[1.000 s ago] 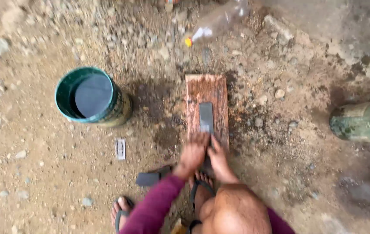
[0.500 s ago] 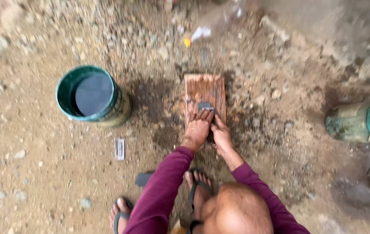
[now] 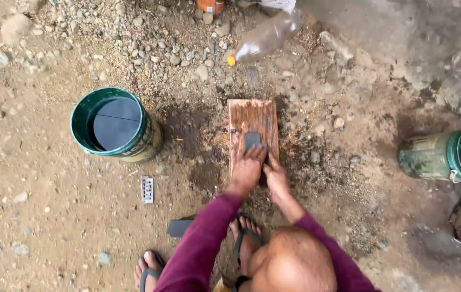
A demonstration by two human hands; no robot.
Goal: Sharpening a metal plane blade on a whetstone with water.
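Your left hand (image 3: 248,168) and right hand (image 3: 275,177) press on the wet wooden board (image 3: 252,116); ahead of them its far half is free. To the left, bare dirt lies before the green bucket (image 3: 116,126) (well apart). Beyond the board lies a plastic bottle (image 3: 265,38). On the right, open ground reaches the tipped green can (image 3: 430,157).

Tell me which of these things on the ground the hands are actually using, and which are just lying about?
In use:
- left hand and right hand, both pressed on the board
- small dark block under the fingertips
- wet wooden board

Lying about:
- green bucket of water
- tipped green can
- plastic bottle
- small grey grid piece
- dark flat piece by the feet
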